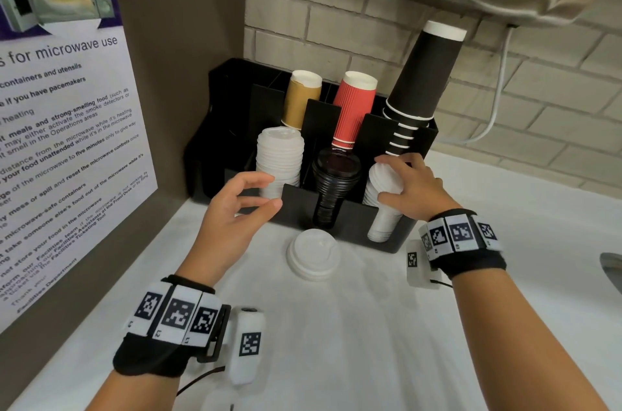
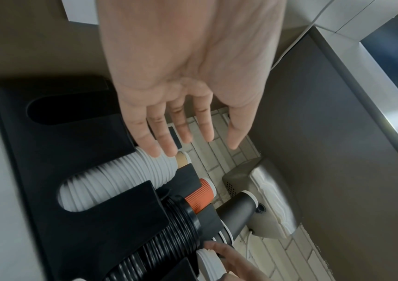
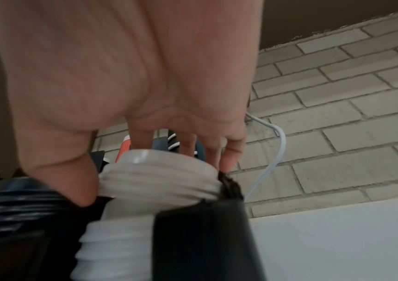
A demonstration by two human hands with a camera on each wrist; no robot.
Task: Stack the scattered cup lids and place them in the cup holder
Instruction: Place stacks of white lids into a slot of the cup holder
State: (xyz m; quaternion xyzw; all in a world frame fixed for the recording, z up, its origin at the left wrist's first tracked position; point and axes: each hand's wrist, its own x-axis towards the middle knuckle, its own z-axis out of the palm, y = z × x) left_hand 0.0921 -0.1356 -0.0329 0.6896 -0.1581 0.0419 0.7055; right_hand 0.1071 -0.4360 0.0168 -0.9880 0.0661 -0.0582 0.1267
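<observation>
One small lid stack (image 1: 323,255) waits on the counter (image 1: 370,326) while my right hand (image 1: 412,186) grips white lids (image 1: 385,183) in the cup holder (image 1: 387,235) (left hand (image 1: 235,208) relaxed, empty); pressing off-centre could topple them.

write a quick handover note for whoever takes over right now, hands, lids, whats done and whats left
Right hand: gripping the top of the small white lid stack in the right front slot of the cup holder.
Left hand: open, holding nothing, near the large white lid stack in the left slot.
Done: both white stacks and the black lids sit in the holder.
Left: a short stack of loose white lids on the counter, in front of the holder.
</observation>
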